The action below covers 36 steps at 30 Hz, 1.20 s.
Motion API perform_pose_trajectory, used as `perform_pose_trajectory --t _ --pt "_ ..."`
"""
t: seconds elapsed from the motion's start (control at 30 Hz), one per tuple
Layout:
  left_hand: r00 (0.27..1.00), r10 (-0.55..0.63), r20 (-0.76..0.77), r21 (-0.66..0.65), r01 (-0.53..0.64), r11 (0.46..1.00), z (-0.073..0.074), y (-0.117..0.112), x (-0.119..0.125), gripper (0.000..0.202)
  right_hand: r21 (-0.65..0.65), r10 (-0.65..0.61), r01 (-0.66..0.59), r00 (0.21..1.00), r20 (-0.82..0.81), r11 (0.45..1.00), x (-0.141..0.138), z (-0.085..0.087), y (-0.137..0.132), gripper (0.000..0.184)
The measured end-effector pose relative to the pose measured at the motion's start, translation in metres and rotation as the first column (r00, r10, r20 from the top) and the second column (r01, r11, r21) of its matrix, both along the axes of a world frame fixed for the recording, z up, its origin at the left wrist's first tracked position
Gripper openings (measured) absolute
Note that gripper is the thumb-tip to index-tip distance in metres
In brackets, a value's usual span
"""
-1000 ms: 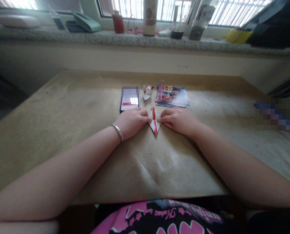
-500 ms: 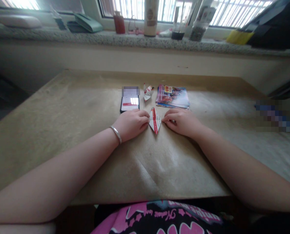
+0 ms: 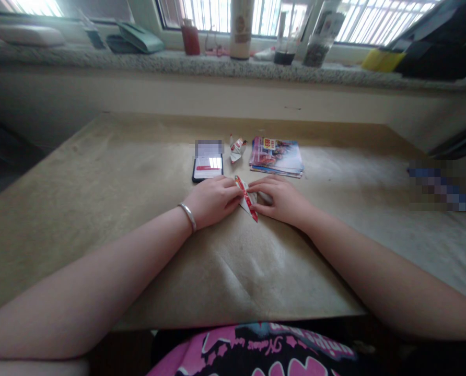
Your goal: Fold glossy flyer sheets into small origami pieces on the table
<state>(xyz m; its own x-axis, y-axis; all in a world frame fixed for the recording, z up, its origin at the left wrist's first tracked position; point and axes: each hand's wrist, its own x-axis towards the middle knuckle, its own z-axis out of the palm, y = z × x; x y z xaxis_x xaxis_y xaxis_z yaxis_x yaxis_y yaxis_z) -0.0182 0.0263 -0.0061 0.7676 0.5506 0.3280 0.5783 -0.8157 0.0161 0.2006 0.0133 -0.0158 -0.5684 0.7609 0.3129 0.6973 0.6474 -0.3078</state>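
Observation:
A folded piece of paper [image 3: 250, 204], white with a red stripe, lies slantwise on the table between my hands. My left hand [image 3: 214, 201] pinches its left edge with the fingertips; a silver bangle is on that wrist. From the other side, my right hand [image 3: 283, 201] grips the paper, thumb near its lower point and fingers by the upper part. Those fingers partly cover its right side. Just behind it sits a small folded paper figure [image 3: 236, 150] in white and red.
Behind my left hand lies a phone [image 3: 208, 167] with its screen lit. A stack of colourful printed sheets [image 3: 278, 155] lies behind my right hand. Several bottles and other items stand on the stone windowsill [image 3: 158, 61] past the table [image 3: 100, 209].
My right hand has moved left and onto the paper. The paper has turned from nearly upright to slanting, and its right side is now partly covered. My left hand has barely moved.

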Motion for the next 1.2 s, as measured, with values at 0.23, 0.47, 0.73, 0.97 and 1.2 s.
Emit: perform_pose_trajectory --t 0.23,0.47,0.73,0.97,1.2 --pt "0.996 0.071 0.055 -0.032 -0.069 0.997 -0.005 0.002 0.000 0.027 -0.079 0.130 -0.138 0.986 -0.102 0.987 0.004 -0.003 0.004 0.021" --pt "0.995 0.102 -0.013 -0.034 -0.103 0.994 -0.003 -0.001 -0.002 0.032 -0.041 0.088 -0.091 0.993 -0.083 0.995 0.001 0.003 -0.002 0.011" --pt "0.990 0.126 -0.069 -0.022 -0.128 0.992 -0.003 -0.004 0.001 0.038 -0.018 -0.027 0.027 1.000 -0.014 0.999 -0.006 0.003 -0.007 0.028" --pt "0.986 0.155 -0.061 -0.044 -0.158 0.987 -0.003 -0.005 0.002 0.039 -0.017 -0.068 0.068 0.998 0.001 0.998 -0.004 0.002 -0.006 0.043" --pt "0.988 0.156 0.006 -0.117 -0.154 0.981 -0.002 -0.005 0.001 0.034 -0.035 -0.036 0.035 0.999 -0.024 0.999 -0.001 0.001 -0.006 0.041"
